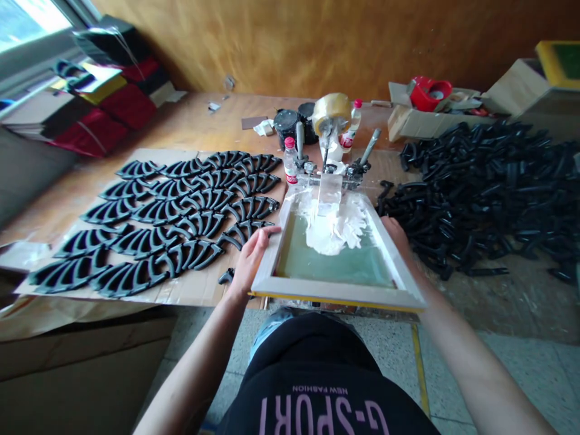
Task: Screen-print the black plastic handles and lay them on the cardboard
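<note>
My left hand (250,261) grips the left rail of a wooden silk-screen frame (335,290), and my right hand (394,232) holds its right rail. The green mesh (335,261) carries a mass of white ink (328,226), with a clear plastic scraper (329,194) standing in it. Metal hinge clamps (328,176) hold the frame's far end. Left of the frame, rows of black moulded plastic pieces (190,211) lie on a cardboard sheet (190,296). One small black piece (225,276) sits just beside my left hand.
A large heap of black plastic pieces (480,193) lies to the right. Behind the clamps stand a tape roll (331,113), a plastic bottle (290,160) and black ink tins (286,125) on a wooden table (190,124). Cardboard boxes (430,121) stand at back right.
</note>
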`<state>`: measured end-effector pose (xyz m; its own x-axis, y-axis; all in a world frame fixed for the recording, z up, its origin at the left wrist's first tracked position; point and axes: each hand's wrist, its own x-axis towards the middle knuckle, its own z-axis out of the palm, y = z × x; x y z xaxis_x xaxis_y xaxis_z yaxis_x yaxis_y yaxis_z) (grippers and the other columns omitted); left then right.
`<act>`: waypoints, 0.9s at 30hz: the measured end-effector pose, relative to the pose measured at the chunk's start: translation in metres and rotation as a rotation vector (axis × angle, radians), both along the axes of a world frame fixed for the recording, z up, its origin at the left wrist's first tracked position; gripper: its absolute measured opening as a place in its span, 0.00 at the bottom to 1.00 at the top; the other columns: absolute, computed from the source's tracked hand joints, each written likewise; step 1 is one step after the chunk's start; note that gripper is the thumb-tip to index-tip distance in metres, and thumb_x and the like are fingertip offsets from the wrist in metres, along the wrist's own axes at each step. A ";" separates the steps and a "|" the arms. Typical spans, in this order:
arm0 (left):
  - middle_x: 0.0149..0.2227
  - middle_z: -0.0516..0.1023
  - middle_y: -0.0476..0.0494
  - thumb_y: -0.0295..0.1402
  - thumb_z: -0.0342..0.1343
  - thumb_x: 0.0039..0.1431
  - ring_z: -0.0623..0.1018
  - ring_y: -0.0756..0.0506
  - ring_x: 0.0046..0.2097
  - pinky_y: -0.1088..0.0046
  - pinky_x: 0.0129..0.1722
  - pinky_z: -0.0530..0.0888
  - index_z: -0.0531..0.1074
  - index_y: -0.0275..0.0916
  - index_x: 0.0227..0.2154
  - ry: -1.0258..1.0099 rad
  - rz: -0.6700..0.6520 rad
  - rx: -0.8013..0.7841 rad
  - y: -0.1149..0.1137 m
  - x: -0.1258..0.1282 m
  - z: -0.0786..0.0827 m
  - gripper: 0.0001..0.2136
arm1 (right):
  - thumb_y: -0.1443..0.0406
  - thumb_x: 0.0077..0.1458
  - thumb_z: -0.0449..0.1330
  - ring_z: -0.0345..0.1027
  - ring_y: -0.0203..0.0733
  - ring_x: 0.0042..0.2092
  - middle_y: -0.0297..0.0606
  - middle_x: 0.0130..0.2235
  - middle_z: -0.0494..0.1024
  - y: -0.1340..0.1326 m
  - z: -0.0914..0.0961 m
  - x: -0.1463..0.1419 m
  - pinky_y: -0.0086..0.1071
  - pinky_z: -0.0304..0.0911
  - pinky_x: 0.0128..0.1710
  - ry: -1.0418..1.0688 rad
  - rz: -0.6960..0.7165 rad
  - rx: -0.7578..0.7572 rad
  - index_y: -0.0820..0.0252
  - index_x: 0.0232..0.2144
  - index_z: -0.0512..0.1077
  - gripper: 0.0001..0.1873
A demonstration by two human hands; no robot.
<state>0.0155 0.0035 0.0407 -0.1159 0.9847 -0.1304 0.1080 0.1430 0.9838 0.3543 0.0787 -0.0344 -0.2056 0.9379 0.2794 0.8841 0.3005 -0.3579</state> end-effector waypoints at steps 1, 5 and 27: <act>0.39 0.77 0.44 0.53 0.50 0.60 0.74 0.47 0.34 0.74 0.31 0.71 0.74 0.39 0.48 0.043 -0.015 -0.069 -0.008 -0.002 -0.013 0.24 | 0.66 0.64 0.44 0.69 0.41 0.40 0.46 0.39 0.76 0.008 0.006 0.003 0.33 0.67 0.43 0.015 -0.065 0.042 0.70 0.44 0.72 0.19; 0.32 0.78 0.47 0.48 0.59 0.54 0.76 0.46 0.31 0.73 0.31 0.72 0.65 0.41 0.60 0.099 -0.028 -0.253 -0.020 -0.002 -0.066 0.31 | 0.62 0.56 0.61 0.60 0.55 0.58 0.52 0.58 0.65 0.036 0.030 -0.038 0.48 0.58 0.56 0.014 -0.054 0.171 0.63 0.58 0.64 0.28; 0.33 0.78 0.47 0.50 0.55 0.55 0.76 0.47 0.33 0.74 0.32 0.70 0.64 0.41 0.61 0.148 -0.072 -0.270 -0.017 -0.008 -0.108 0.32 | 0.74 0.58 0.50 0.68 0.45 0.43 0.45 0.44 0.77 -0.046 0.008 -0.077 0.36 0.62 0.41 -0.121 0.581 -0.067 0.59 0.44 0.75 0.17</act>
<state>0.0078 -0.0134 -0.0671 -0.0846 0.9233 -0.3747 0.2660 0.3833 0.8845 0.2777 0.0322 -0.0264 -0.7172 0.6768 0.1659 0.6172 0.7275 -0.2997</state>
